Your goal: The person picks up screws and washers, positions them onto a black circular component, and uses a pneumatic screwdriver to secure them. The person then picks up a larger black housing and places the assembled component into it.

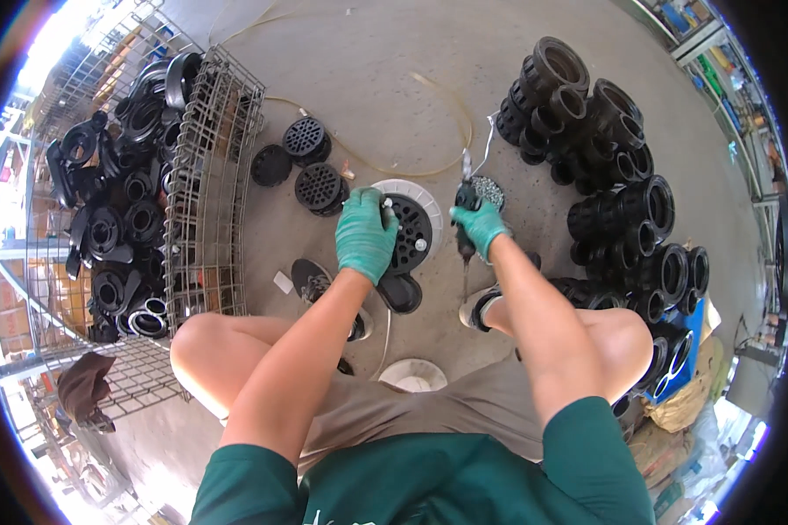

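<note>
My left hand (365,236) curled over the black perforated disc (406,249) on a white round base (430,203), whether gripping I can't tell, my right hand (479,226) closed round a black driver (467,196).

The black part (411,229) is a round disc pierced with many holes, lying holed face up on a white round base (433,210). A rounded, hollow black outlet (402,294) juts from its near side. The left hand (366,231), gloved in green, rests over its left edge; small pale bits sit on its face. The right hand (479,226), gloved alike, grips a slim dark driver (467,196), its thin shaft pointing toward the person.
</note>
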`<state>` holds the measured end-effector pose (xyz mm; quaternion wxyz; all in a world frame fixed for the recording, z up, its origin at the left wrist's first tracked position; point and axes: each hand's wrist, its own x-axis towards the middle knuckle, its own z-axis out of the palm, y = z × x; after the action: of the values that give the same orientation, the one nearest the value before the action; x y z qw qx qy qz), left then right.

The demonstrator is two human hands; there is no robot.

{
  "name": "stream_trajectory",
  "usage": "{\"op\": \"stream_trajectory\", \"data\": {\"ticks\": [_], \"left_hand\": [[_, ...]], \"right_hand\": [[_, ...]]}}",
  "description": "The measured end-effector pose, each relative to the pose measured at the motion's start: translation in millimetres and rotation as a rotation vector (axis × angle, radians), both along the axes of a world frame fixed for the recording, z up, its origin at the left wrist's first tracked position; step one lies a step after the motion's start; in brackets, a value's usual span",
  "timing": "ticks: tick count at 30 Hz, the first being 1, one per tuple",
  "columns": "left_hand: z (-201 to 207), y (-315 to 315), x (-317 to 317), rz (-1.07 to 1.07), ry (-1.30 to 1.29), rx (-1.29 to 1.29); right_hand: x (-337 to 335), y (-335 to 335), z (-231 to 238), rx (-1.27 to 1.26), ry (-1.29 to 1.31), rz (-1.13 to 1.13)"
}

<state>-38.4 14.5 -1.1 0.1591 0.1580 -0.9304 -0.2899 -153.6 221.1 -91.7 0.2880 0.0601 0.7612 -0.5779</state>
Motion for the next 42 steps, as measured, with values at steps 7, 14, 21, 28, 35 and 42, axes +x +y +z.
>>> {"op": "stream_trajectory", "data": {"ticks": [7,14,21,28,35,42], "left_hand": [[5.2,11.3,-8.8,0.011,-0.024,0.035],[-0.3,-2.1,2.0,0.003,-0.006,-0.031],[1.9,6.4,-0.5,-0.042,-0.004,0.046],[44.0,14.7,-7.2,-0.321,-0.38,-0.281],[73.6,57.8,-13.9,-0.291,-0.717,-0.425],[80.9,-0.8,6.3,-0.426,-0.252,0.052]], "right_hand": [[48.2,12.2,-165.0,0.484,-0.069,0.174],[83.8,-43.6,-134.1,0.776,0.018,0.191],[70.2,-18.4,-72.8,0.701,0.005,0.231],[29.7,-3.4,20.0,0.517,-0.053,0.072],[47.1,17.7,105.9,0.297,0.127,-0.111],[76.4,27.8,156.6,0.197,0.179,0.063]]}}
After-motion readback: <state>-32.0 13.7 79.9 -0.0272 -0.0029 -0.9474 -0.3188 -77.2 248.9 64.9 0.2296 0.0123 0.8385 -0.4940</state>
